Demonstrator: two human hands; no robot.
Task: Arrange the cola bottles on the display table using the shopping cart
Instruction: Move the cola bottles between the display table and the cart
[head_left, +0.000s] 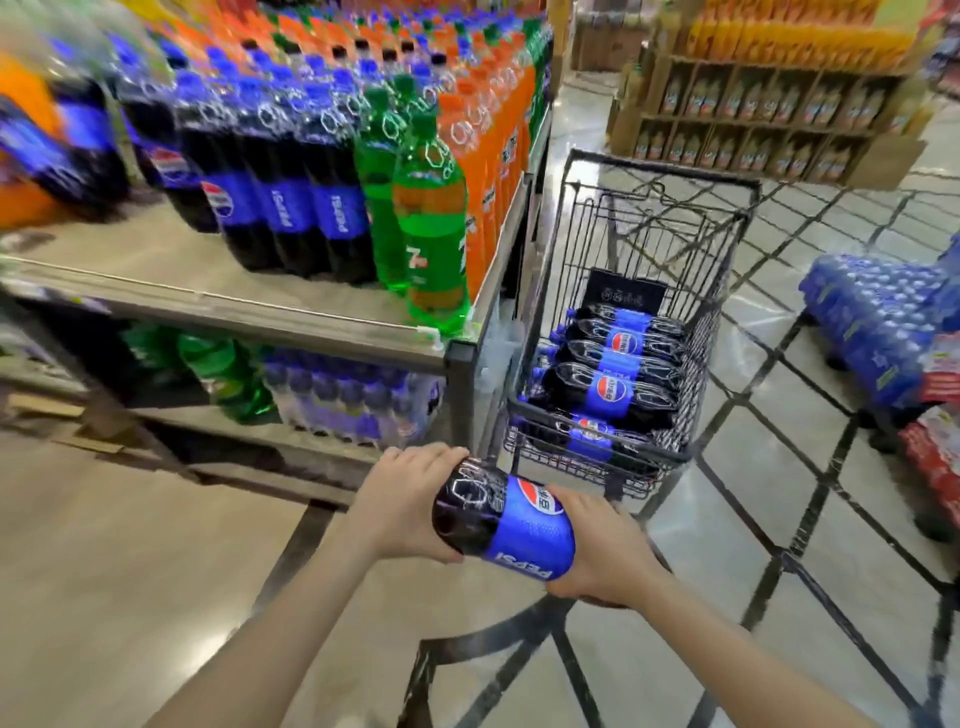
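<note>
Inside, the shopping cart (727, 312) held several cola bottles (613, 387) lying on their sides, while more stood upright on the display table (156, 265) beside green and orange ones. Blue labels read "PEPSI"; a green bottle (431, 228) read "7up". I held one bottle (504, 522) sideways below the cart, my left hand (410, 499) cupping its base and my right hand (597, 551) gripping its labelled middle.
</note>
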